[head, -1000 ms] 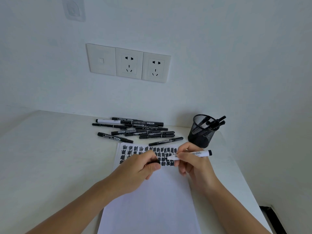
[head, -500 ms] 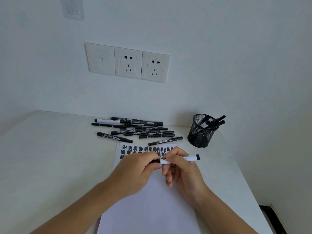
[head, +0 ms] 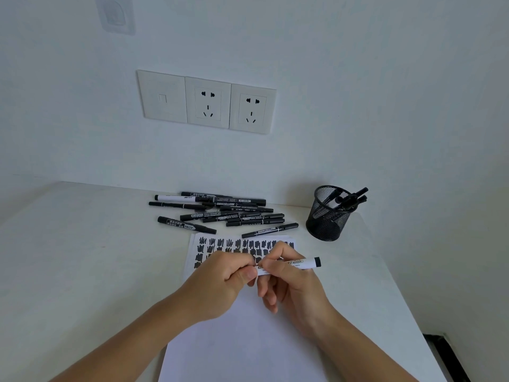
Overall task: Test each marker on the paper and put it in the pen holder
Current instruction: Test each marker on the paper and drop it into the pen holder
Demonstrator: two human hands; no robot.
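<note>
A white-barrelled marker (head: pixel 298 264) with a black end lies level above the paper (head: pixel 242 337). My right hand (head: pixel 289 282) grips its barrel. My left hand (head: pixel 220 282) is closed over its left end, where the cap is hidden by the fingers. Rows of black scribbles (head: pixel 220 244) fill the top of the sheet. Several black markers (head: pixel 220 213) lie in a heap behind the paper. A black mesh pen holder (head: pixel 329 216) stands at the right rear with a few markers leaning in it.
The white table (head: pixel 82 257) meets a white wall with a row of sockets (head: pixel 206 102). The table's right edge drops off beyond the pen holder, with dark floor (head: pixel 446 354) below.
The two hands came together: the cap in my left hand and the marker in my right hand met, and the marker shifted left, over the paper.
</note>
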